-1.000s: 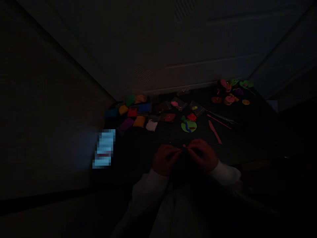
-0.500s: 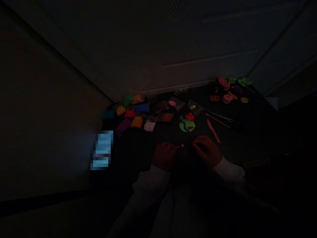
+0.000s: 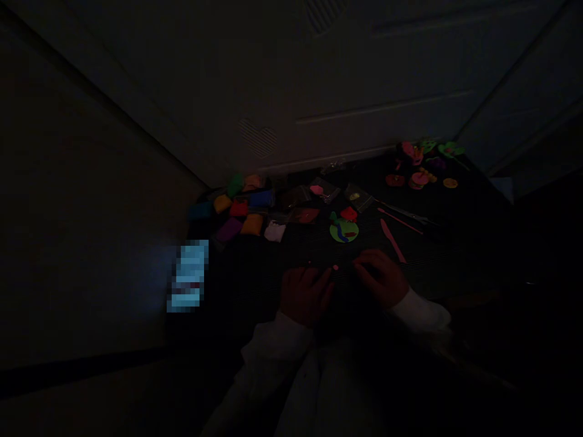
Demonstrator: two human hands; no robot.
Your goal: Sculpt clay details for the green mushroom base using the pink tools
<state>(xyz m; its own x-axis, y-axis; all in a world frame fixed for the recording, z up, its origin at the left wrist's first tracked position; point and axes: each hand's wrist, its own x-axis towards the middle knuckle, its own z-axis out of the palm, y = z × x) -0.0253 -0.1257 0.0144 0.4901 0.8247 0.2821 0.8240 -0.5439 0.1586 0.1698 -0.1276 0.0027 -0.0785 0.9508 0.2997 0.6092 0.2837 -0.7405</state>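
Resting palm-down on the dark desk [image 3: 246, 282], the left hand [image 3: 303, 296] has its fingers loosely spread and seems to have hold of nothing, though its underside is hidden. The right hand [image 3: 385, 280] is half curled, thumb and fingertips drawn close together; in this dim light I cannot tell whether anything is pinched there. Between the two hands lies a small round pink clay-like ball [image 3: 336, 267], on the desk and near the fingertips of both. A tiny pink speck [image 3: 310, 262] sits just beyond the left hand's fingers.

As for progress, the pink ball looks roughly shaped but lies loose, joined to nothing. Beyond it, a flat round light-green disc [image 3: 337, 237] already carries a wavy blue strip [image 3: 341, 230] and a short dark-red piece [image 3: 350, 234], so I would judge it partly made up. A bright red lump [image 3: 349, 213] is at its far edge. The cluster of coloured clay-like shapes [image 3: 412, 153] at the far right looks finished. Much material seems left in the soft coloured packets [image 3: 252, 224] at the left, and the pink plastic knife [image 3: 393, 241] lies unheld on the right
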